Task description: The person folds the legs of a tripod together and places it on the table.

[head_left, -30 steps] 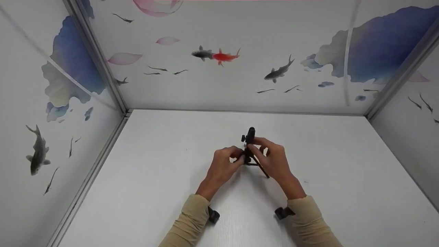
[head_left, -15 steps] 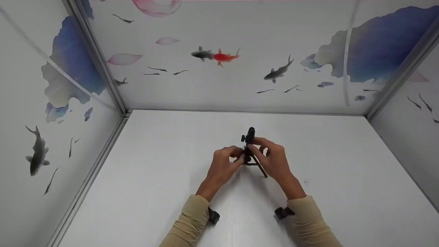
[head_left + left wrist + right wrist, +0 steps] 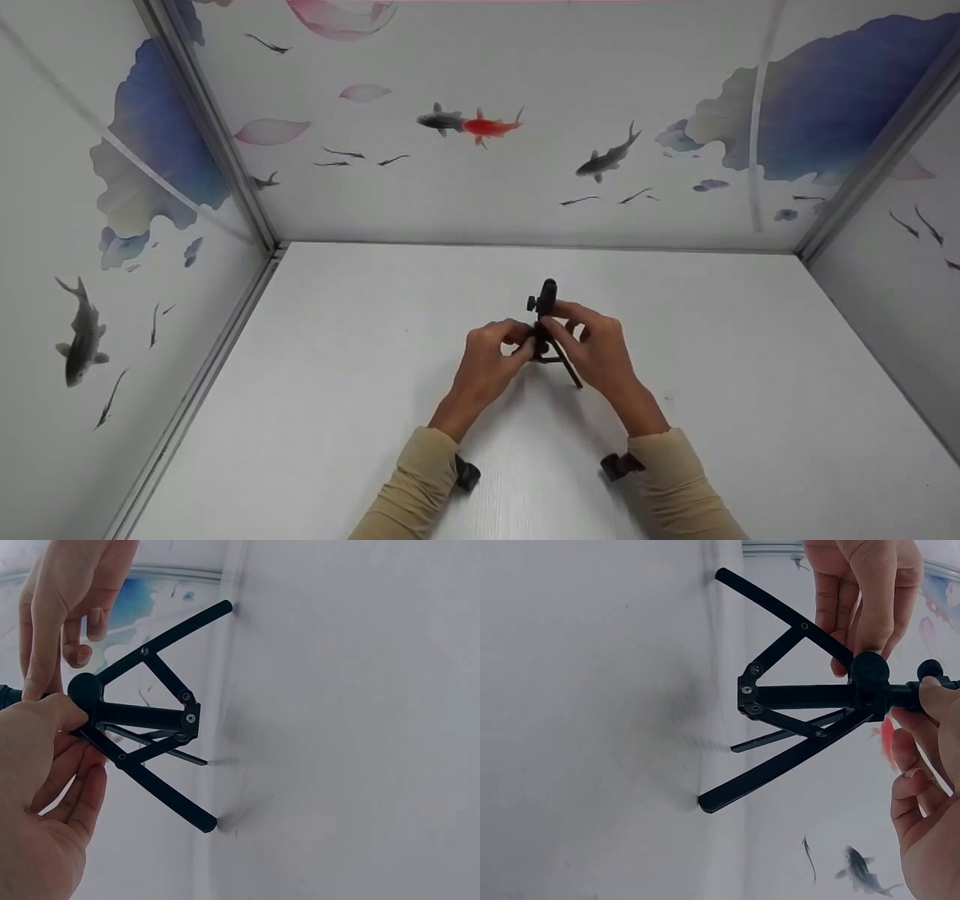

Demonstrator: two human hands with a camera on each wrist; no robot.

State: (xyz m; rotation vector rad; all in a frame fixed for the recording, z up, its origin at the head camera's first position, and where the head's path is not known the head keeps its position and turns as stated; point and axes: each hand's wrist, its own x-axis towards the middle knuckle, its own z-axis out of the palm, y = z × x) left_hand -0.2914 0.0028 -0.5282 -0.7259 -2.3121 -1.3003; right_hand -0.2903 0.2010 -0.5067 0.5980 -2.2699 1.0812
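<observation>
A small black tripod [image 3: 550,291] stands on the white table with its legs spread, near the middle in the head view. My left hand [image 3: 489,360] pinches its hub low down, thumb against a round knob [image 3: 85,694] in the left wrist view. Higher up, the fingers and thumb of my right hand [image 3: 596,349] grip the neck above that hub. Both wrist views show the legs [image 3: 772,772] joined by hinged struts to a central column [image 3: 806,696]. In the head view the hands hide most of the hub.
White panels printed with fish and petals enclose the table [image 3: 337,390] at the back and both sides. A metal rail [image 3: 202,397] runs along the left edge. Black wrist cameras [image 3: 467,472] sit at both cuffs.
The tip of the tripod's near right leg has shifted slightly left. Both hands keep their hold at almost the same place.
</observation>
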